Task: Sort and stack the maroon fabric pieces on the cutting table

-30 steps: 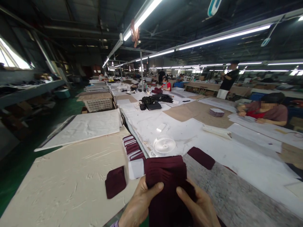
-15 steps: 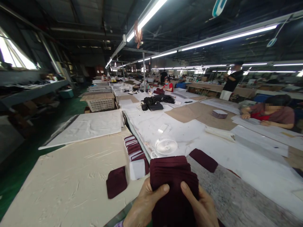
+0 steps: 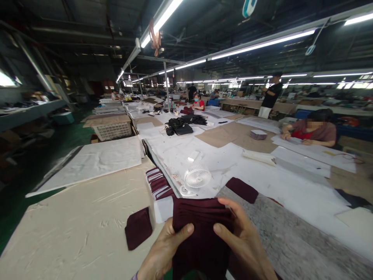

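A stack of dark maroon fabric pieces [image 3: 202, 241] is held up at the bottom centre, its top edges fanned in layers. My left hand [image 3: 167, 247] grips its left side, thumb on the front face. On the right side my right hand [image 3: 243, 239] holds it, thumb in front and a finger along the top corner. A small maroon pile [image 3: 139, 228] lies on the cream sheet to the left. Behind my left hand is a row of maroon and white pieces [image 3: 159, 182]. One flat maroon piece [image 3: 241, 189] rests to the right of the stack.
A white fan [image 3: 197, 177] stands just beyond the stack. Black fabric [image 3: 183, 125] lies farther along the white table [image 3: 163, 149]. A basket [image 3: 112, 130] is at the left. A seated person [image 3: 313, 130] works at the right, with a small stack [image 3: 258, 134] nearby.
The view has turned slightly right, so the scene sits farther left. My right index finger has come up to the stack's top corner, and the top layers look more bunched together.
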